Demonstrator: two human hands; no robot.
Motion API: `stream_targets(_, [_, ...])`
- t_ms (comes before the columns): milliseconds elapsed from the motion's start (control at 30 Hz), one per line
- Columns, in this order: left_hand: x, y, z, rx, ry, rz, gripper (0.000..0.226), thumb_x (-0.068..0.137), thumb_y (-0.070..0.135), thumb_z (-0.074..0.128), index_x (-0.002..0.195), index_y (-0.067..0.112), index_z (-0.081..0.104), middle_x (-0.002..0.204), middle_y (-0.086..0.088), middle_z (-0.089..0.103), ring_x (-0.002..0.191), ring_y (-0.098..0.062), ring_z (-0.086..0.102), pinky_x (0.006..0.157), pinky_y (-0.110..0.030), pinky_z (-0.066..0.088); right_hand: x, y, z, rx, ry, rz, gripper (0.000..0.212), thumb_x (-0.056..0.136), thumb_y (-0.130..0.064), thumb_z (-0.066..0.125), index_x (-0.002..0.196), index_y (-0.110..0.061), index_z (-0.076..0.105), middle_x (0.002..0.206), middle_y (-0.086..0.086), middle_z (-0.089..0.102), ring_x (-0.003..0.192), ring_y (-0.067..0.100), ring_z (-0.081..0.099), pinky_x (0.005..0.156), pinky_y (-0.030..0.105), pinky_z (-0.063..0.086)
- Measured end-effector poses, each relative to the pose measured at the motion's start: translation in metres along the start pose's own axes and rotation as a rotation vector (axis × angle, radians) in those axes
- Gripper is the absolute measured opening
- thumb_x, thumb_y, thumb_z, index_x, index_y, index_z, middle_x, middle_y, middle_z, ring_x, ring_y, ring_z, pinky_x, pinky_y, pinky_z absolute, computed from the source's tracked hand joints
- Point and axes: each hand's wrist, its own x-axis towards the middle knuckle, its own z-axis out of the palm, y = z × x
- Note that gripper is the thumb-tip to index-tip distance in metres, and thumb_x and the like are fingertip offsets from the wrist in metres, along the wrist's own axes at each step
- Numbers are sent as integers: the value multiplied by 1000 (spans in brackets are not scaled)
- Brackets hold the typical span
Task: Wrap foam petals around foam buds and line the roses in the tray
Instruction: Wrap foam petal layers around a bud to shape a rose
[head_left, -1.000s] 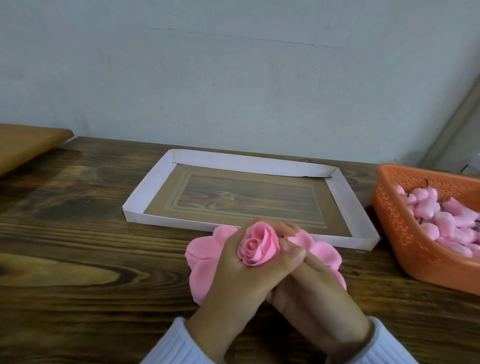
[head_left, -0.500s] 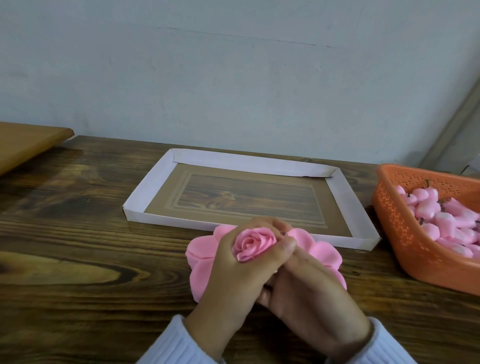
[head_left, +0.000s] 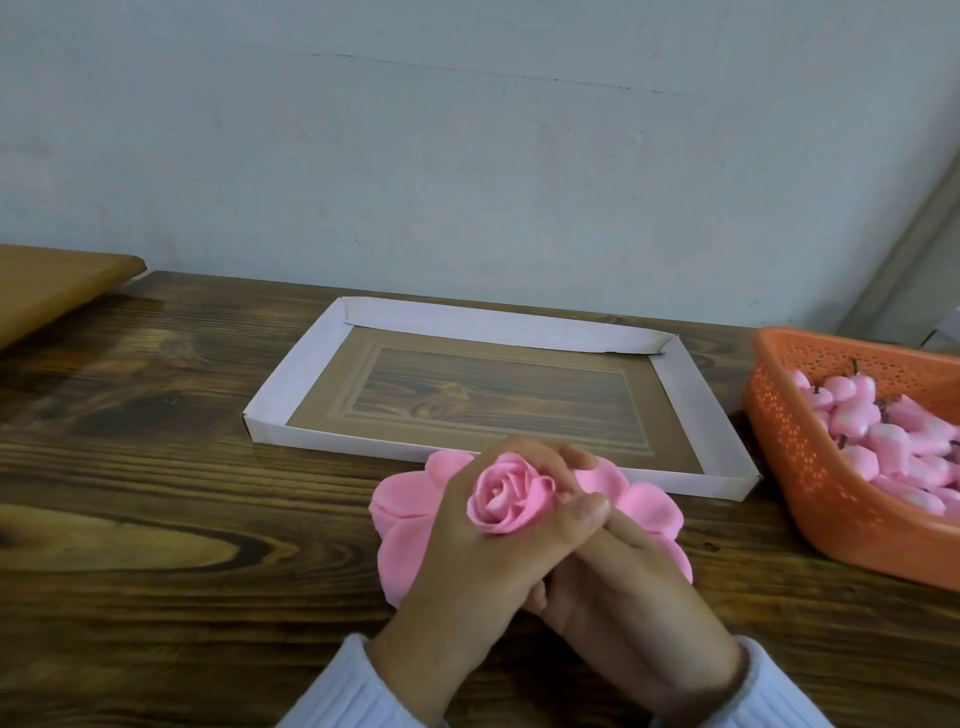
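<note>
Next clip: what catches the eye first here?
A pink foam rose at front centre, gripped in the left hand above a pile of pink petals. Behind lies a white-rimmed tray; an orange basket of pink buds sits at the right edge.

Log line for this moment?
left hand grips rose; right hand tucked beneath left; petals under hands; tray holds no roses; basket holds buds

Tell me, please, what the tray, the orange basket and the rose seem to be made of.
Tray: probably thin white cardboard, matte; folded, creased corners.
Basket: likely moulded plastic, slightly shiny; rows of small holes.
Rose: seems soft matte foam; thick, smooth curled petals.
</note>
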Motion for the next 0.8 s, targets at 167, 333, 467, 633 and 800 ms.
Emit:
stream_targets(167, [0, 2, 0, 14, 33, -30, 7, 63, 34, 72, 66, 29, 68, 97, 9, 71, 81, -12, 71, 59, -36, 52, 0, -1, 3, 37, -109, 29, 46, 85, -33, 64, 125, -10, 61, 120, 16, 61, 103, 25, 60, 78, 34, 46])
stream_targets(333, [-1, 3, 1, -27, -10, 27, 6, 68, 28, 71, 72, 29, 67, 96, 3, 72, 68, -8, 69, 46, -21, 47, 1, 3, -2, 57, -17, 19, 54, 84, -29, 67, 110, 16, 52, 94, 23, 48, 76, 23, 52, 62, 29, 48])
stream_targets(467, [-1, 3, 3, -25, 13, 4, 3, 68, 32, 70, 70, 30, 70, 91, 3, 73, 47, -1, 59, 37, -18, 40, 2, 6, -3, -46, 53, 28, 42, 93, -31, 60, 103, 9, 61, 93, 24, 52, 82, 31, 51, 69, 35, 45])
stream_targets(633, [3, -2, 0, -37, 88, 21, 13, 61, 32, 72, 58, 25, 62, 80, 2, 70, 82, -16, 69, 62, -32, 52, 0, 2, 1, -1, -117, -21, 44, 82, -35, 73, 123, -20, 65, 124, 12, 64, 111, 30, 56, 87, 46, 43])
stream_targets(800, [0, -2, 1, 17, 27, 86, 26, 69, 30, 74, 91, 21, 62, 93, -4, 70, 72, -26, 65, 64, -52, 48, 0, 2, 6, 174, -66, -1, 35, 96, -28, 46, 122, -13, 63, 126, 12, 63, 106, 19, 63, 70, 28, 52])
